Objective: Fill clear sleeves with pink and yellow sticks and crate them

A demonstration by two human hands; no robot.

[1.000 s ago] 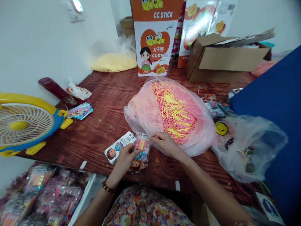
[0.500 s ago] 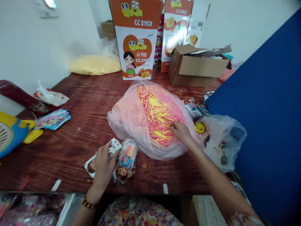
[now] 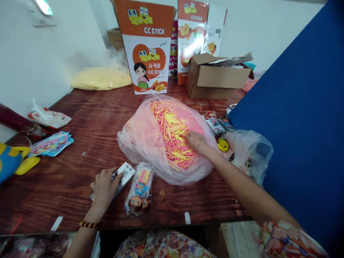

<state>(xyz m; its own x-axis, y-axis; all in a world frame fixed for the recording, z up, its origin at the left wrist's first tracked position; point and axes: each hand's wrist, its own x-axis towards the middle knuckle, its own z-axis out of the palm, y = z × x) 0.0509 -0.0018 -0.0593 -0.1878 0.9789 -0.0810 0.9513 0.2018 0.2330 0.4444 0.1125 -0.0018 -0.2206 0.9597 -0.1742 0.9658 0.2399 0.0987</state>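
Note:
My left hand (image 3: 104, 186) is closed over a white printed card (image 3: 126, 172) on the wooden table, its fingers covering much of it. Just right of it lies a clear packet (image 3: 141, 186) with pink and yellow sticks inside and a cartoon face at its lower end. In the middle of the table rests a large translucent bag (image 3: 142, 139), spread wide around a heap of thin pink and yellow sticks (image 3: 172, 132). My right hand (image 3: 198, 144) reaches into the bag from the right, fingers stretched out flat on the sticks, the tips partly hidden.
Printed cartons (image 3: 150, 39) and an opened brown box (image 3: 223, 77) stand at the back. A yellow bag (image 3: 102, 78) lies back left. Blue wrappers (image 3: 52, 143) and a tissue pack (image 3: 51, 117) are at left. Small packets (image 3: 215, 125) and a clear bag (image 3: 258, 150) lie near a blue panel (image 3: 290, 107).
My right hand has moved slightly left over the sticks, and its curled fingers have stretched out. My left hand has shifted down the card, covering the cartoon face. The camera view has shifted slightly.

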